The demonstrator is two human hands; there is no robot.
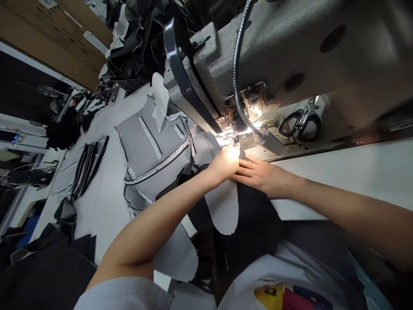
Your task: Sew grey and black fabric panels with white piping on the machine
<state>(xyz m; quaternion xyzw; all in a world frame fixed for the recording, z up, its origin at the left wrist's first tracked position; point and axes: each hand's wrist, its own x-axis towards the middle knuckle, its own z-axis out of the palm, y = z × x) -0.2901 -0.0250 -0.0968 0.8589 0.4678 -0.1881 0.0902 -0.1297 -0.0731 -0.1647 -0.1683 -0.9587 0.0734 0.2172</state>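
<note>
You have a broad grey-and-black sewn fabric assembly (pixel 161 150) spread on the white work table (pixel 103 206), mostly left of the needle area of the grey metal sewing machine (pixel 280 64). A long pale raised seam on it slants up from lower left to upper right, while a shorter pale strip crosses the grey panel at a steep angle to that seam. Near your hands, a pale grey tongue-shaped flap (pixel 224 206) has its long axis running toward your body, rounded end pointing at your lap. The plain black cloth (pixel 254 215) beside it hangs the same way over the table edge.

Your left hand (pixel 226 161) is curled close beside the needle; glare hides its fingertips, so you cannot tell whether they clamp the cloth. Your right hand (pixel 258 174) lies flat on the black cloth, fingers extended, gripping nothing. Black-handled scissors (pixel 302 122) lie right of the needle, handle loops toward you.
</note>
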